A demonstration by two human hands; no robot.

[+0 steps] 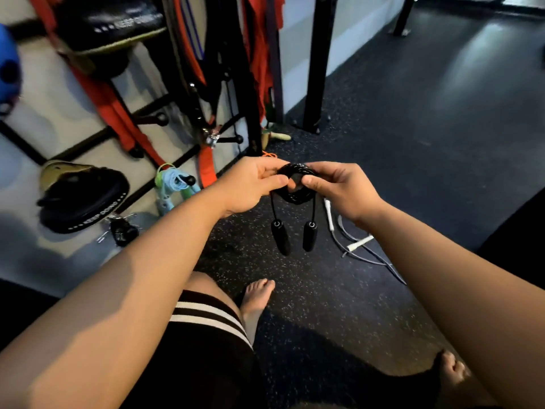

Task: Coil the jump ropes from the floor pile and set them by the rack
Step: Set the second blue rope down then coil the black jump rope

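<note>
A black jump rope (298, 196) is wound into a small tight coil held in the air at the centre of the view. Its two black handles (295, 236) dangle side by side below the coil. My left hand (250, 184) pinches the coil's left side and my right hand (342, 187) pinches its right side, thumbs on top. A white-handled grey jump rope (354, 243) lies uncoiled on the dark floor just right of and below my hands. The black rack (253, 125) with hanging red bands stands straight ahead on the left.
A blue and green jump rope bundle (174, 184) hangs on a rack peg. Black pads (82, 199) and clips (121, 230) lie by the wall at left. A black upright post (317, 69) is bolted to the floor ahead. My bare feet (256, 302) rest on the speckled rubber floor.
</note>
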